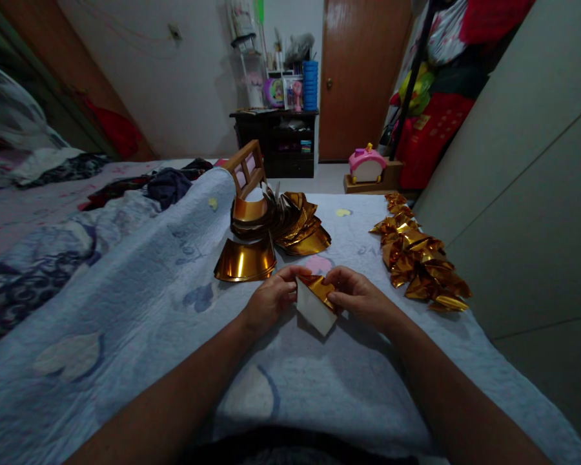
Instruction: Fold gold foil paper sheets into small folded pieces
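Note:
Between my hands is a sheet of gold foil paper (pixel 314 311), its white back facing me and a gold flap folded over along a slanting edge. My left hand (pixel 274 296) pinches its upper left corner. On the other side, my right hand (pixel 356 294) grips the gold fold between thumb and fingers. Just beyond, a stack of flat, curved gold foil sheets (pixel 246 261) lies on the bedspread, with a fanned pile of more sheets (pixel 304 226) behind it. To the right runs a heap of folded gold foil pieces (pixel 416 258).
A blue patterned bedspread (pixel 290 381) covers the surface under my hands. A small wooden frame (pixel 246 169) stands behind the sheets. Farther back are a dark cabinet (pixel 275 145), a pink toy (pixel 366 165) and a brown door (pixel 358 77). A pale panel (pixel 527 213) borders the right side.

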A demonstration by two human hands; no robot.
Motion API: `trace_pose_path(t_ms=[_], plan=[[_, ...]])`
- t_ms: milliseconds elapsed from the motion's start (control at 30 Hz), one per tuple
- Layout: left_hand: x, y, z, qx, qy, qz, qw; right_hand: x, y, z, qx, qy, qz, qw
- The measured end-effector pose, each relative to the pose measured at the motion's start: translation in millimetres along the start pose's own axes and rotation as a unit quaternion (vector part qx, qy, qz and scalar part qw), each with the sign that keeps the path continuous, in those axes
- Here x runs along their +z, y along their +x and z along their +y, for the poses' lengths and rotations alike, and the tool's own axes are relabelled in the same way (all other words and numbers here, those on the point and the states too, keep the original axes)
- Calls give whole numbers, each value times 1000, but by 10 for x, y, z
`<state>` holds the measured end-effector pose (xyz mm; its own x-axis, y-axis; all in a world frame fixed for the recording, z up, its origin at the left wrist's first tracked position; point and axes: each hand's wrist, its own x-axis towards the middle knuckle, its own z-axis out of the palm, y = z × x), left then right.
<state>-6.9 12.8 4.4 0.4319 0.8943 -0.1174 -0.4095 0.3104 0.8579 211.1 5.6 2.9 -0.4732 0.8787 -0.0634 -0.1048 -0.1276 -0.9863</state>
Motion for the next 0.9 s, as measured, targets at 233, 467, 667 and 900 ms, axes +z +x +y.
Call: trace_pose_path(t_ms=[233, 467, 667, 900], plan=[[11, 1, -40, 33, 133, 42, 990, -16, -1, 56, -13, -11, -16, 1000], [16, 23, -22, 40, 232, 58, 970, -16, -5, 97, -21, -133, -18, 991], [5, 68, -43, 128, 411, 37, 902, -29, -2, 64, -32, -265, 15, 964], [-17, 112, -115, 176, 562, 6, 808, 18, 15, 58, -65, -468, 36, 880]])
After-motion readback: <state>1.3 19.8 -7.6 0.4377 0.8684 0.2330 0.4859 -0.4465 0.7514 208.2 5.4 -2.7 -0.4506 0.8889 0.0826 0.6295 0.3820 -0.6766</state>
